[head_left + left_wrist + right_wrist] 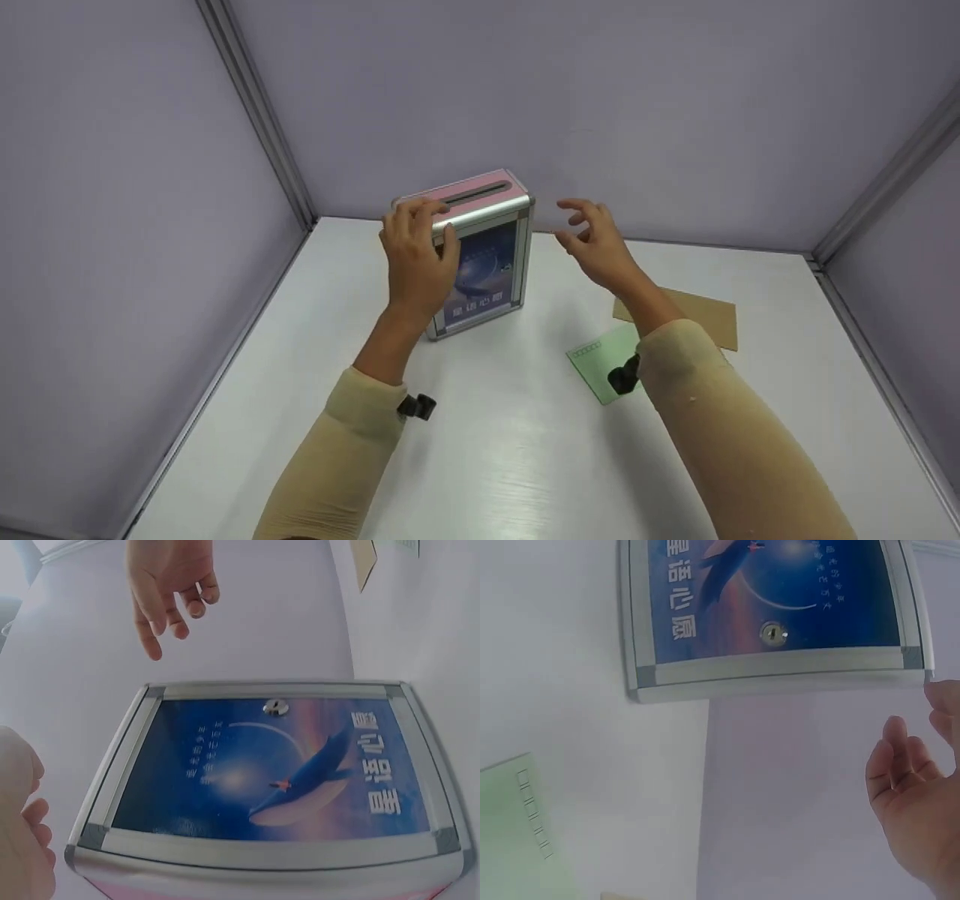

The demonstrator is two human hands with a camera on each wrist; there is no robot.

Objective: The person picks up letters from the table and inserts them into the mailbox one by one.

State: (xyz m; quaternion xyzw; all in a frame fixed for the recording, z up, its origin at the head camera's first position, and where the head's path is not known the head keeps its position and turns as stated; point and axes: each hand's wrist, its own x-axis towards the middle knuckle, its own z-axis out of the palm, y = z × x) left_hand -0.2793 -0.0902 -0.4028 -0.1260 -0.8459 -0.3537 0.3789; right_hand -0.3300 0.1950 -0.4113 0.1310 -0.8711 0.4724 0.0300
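Observation:
A suggestion box (484, 270) with a silver metal frame stands upright on the white table. Its pink top has a long slot, and its front carries a blue whale picture (300, 787) with a small round lock (773, 634). My left hand (416, 259) is at the box's upper left corner, fingers loosely bent; whether it touches the box cannot be told. To the right of the box, my right hand (600, 247) hovers apart from it with relaxed fingers, holding nothing. Part of the box's left side is hidden behind the left hand.
A green envelope (596, 364) lies on the table (495, 450) under the right forearm, which covers part of it. Behind it lies a brown envelope (709, 319), also partly covered. Pale panels (562, 97) with metal posts enclose the table's back and sides.

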